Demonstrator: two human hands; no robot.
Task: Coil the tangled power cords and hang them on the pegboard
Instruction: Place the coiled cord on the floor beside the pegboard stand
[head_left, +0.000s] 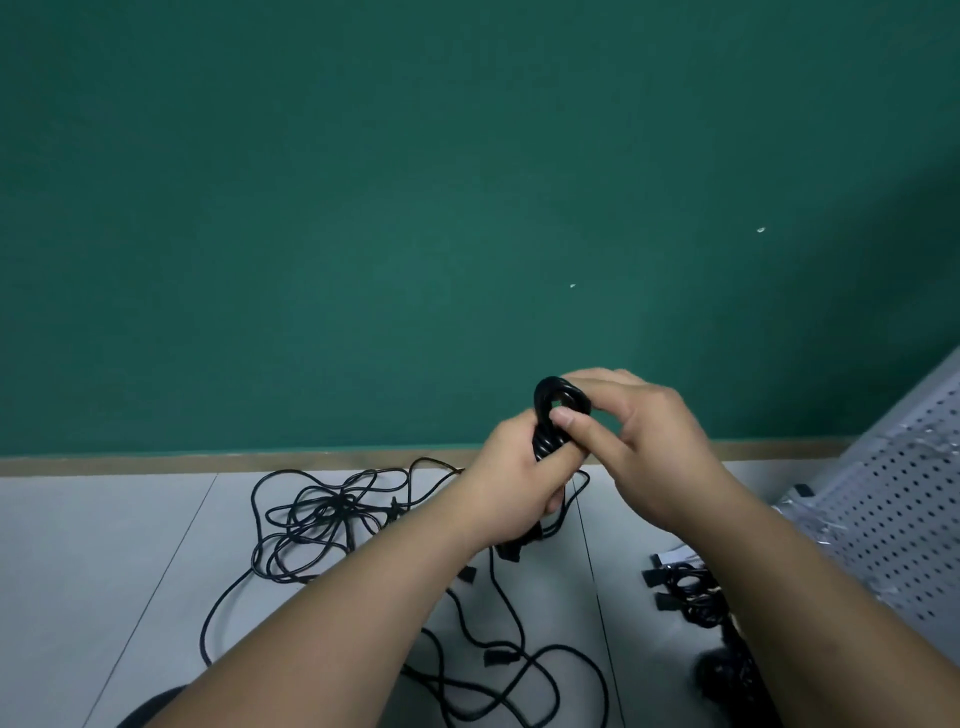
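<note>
Both hands are up in front of the green wall (363, 208), well to the left of the white pegboard (904, 493), and between them sits a black power cord (543, 415) wound into a tight bundle. The left hand (511, 488) is clenched around the lower part of that bundle, fingers wrapped right round it. The right hand (649, 441) is at the top loop, its thumb (574, 423) pressed on the near side and its fingers curled over the far side, pinching the loop.

The bundle is in the air, above the pale floor tiles (104, 545). A loose tail of the same black cord drops from under the left hand towards the floor. Down there it joins other wandering loops, with a plug (500, 657) lying among them.

Farther left of the pegboard, past the hands, a tangled heap of black cords (332, 501) sprawls on the tiles close to the brown skirting strip (208, 460). It is all knots and overlapping loops, and I cannot tell how many cords are in it.

The pegboard itself leans at the right edge, tilted, with its rows of holes showing. Just beside its lower edge lies a cluster of coiled black cords (691, 592), plug ends poking out to the left, partly hidden behind the right forearm.
</note>
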